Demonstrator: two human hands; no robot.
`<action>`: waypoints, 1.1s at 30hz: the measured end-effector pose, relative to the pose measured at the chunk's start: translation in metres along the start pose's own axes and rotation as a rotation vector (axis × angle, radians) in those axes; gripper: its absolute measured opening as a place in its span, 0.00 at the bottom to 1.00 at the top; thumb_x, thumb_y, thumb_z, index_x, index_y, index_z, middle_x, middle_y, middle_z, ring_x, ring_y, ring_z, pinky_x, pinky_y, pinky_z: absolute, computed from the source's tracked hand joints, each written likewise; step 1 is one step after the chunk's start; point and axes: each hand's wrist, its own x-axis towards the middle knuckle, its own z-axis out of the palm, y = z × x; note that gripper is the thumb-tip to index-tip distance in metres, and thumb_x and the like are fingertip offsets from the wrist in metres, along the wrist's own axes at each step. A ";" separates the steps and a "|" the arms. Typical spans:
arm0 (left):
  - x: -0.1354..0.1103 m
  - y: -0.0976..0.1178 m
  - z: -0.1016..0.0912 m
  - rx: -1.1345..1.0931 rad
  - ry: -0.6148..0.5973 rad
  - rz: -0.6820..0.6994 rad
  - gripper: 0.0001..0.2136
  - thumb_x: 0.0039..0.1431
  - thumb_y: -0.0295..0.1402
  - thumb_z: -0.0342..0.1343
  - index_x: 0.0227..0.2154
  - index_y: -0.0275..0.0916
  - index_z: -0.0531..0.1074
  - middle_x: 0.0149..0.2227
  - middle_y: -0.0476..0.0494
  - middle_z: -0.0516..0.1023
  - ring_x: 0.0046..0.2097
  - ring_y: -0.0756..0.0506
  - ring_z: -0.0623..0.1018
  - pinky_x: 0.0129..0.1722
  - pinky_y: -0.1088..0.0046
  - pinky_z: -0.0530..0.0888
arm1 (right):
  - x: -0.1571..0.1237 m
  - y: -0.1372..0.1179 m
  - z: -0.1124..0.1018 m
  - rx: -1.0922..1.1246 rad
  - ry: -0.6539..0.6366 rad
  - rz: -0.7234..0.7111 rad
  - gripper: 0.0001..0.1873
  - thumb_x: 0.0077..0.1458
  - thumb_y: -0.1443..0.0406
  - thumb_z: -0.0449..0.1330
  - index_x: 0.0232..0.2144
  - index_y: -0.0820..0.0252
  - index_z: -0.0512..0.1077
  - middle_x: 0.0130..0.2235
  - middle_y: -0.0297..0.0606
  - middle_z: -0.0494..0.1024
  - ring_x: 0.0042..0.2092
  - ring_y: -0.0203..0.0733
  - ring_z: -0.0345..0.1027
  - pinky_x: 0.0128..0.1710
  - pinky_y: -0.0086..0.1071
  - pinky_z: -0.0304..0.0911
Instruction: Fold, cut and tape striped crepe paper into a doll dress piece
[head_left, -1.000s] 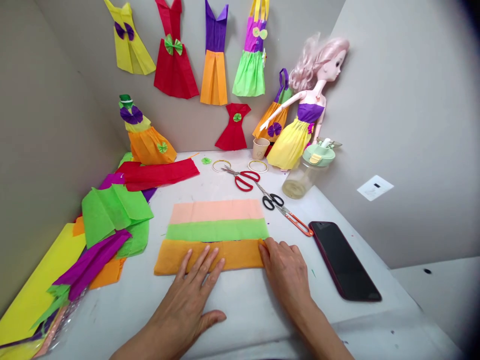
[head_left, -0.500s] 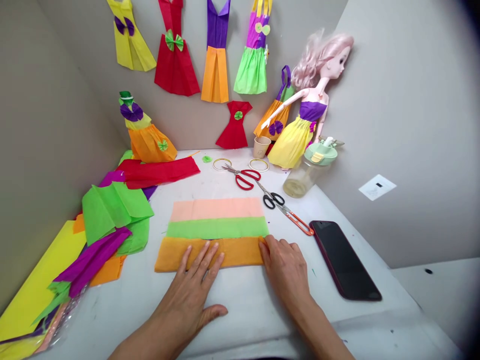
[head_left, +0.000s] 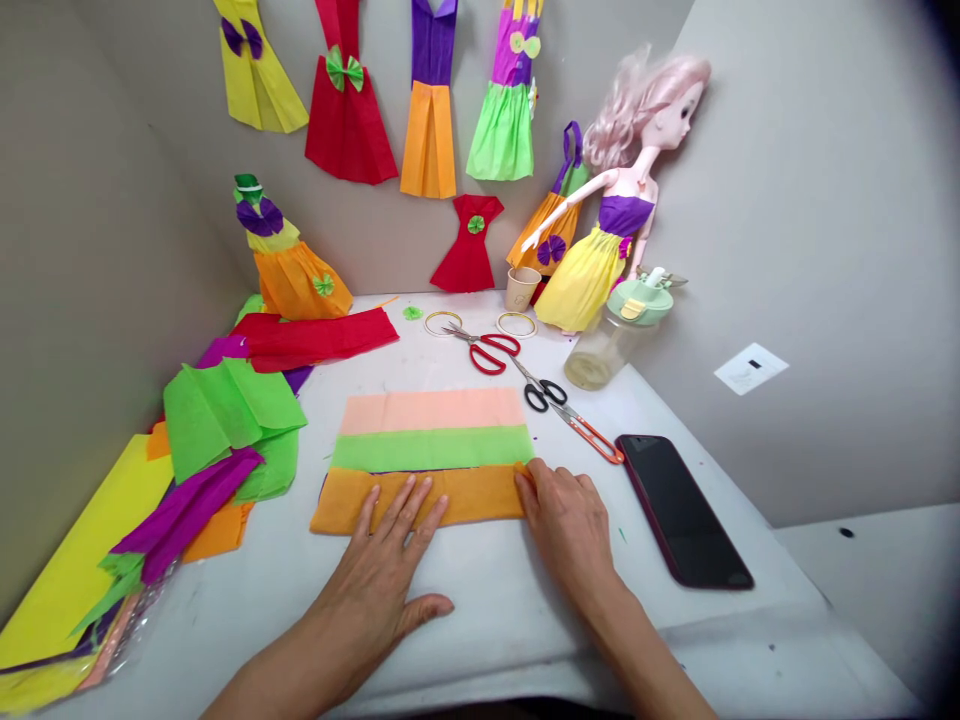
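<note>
A folded orange strip of crepe paper (head_left: 484, 496) lies across the table in front of me. Its upper edge overlaps a light green strip (head_left: 435, 449), and a peach strip (head_left: 435, 411) shows beyond that. A thin purple line peeks out along the orange edge. My left hand (head_left: 386, 575) rests flat on the orange strip, fingers spread, thumb on the tabletop. At the strip's right end, the curled fingers and thumb of my right hand (head_left: 566, 520) pinch its upper corner; the fingertips are partly hidden.
Red-handled scissors (head_left: 487, 350), black-handled scissors (head_left: 544, 390) and orange thread snips (head_left: 592, 437) lie behind the strips. A phone (head_left: 682, 510) is at right, a lidded jar (head_left: 600, 355) and doll (head_left: 630, 210) behind. Coloured crepe paper (head_left: 225, 410) is piled at left.
The camera view has shifted slightly. More of the purple line shows along the orange strip's upper edge. Both hands stay in nearly the same place on the strip.
</note>
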 end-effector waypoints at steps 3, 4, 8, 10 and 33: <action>0.001 -0.002 0.004 -0.010 -0.002 0.004 0.42 0.59 0.57 0.50 0.69 0.43 0.42 0.69 0.32 0.53 0.69 0.34 0.55 0.65 0.45 0.48 | 0.001 0.001 0.000 -0.001 -0.027 0.021 0.11 0.64 0.66 0.54 0.27 0.57 0.67 0.23 0.34 0.72 0.27 0.43 0.63 0.32 0.35 0.48; 0.001 -0.002 0.005 -0.007 0.002 0.004 0.41 0.59 0.57 0.50 0.69 0.42 0.43 0.69 0.32 0.53 0.69 0.34 0.55 0.65 0.45 0.48 | 0.001 0.002 -0.001 0.005 -0.028 0.028 0.12 0.64 0.66 0.54 0.27 0.57 0.67 0.24 0.34 0.72 0.28 0.44 0.64 0.32 0.36 0.49; 0.001 -0.002 0.009 0.023 0.034 0.001 0.39 0.60 0.55 0.50 0.68 0.40 0.48 0.69 0.31 0.54 0.69 0.35 0.53 0.65 0.45 0.46 | -0.006 -0.002 -0.011 0.106 0.082 -0.014 0.11 0.66 0.64 0.51 0.38 0.63 0.71 0.36 0.44 0.77 0.39 0.48 0.69 0.40 0.40 0.58; 0.001 -0.002 0.009 0.021 0.042 0.003 0.39 0.60 0.56 0.50 0.68 0.40 0.48 0.69 0.31 0.54 0.69 0.35 0.53 0.65 0.45 0.46 | -0.016 -0.011 -0.019 0.193 0.147 -0.168 0.17 0.67 0.63 0.49 0.51 0.68 0.68 0.49 0.51 0.76 0.51 0.51 0.67 0.51 0.44 0.57; 0.000 0.001 -0.002 0.002 -0.005 -0.008 0.38 0.61 0.54 0.49 0.68 0.42 0.47 0.70 0.36 0.51 0.69 0.36 0.52 0.66 0.46 0.46 | -0.057 -0.043 -0.017 0.253 -0.076 -0.499 0.45 0.59 0.40 0.49 0.61 0.73 0.61 0.64 0.53 0.61 0.65 0.55 0.55 0.60 0.52 0.57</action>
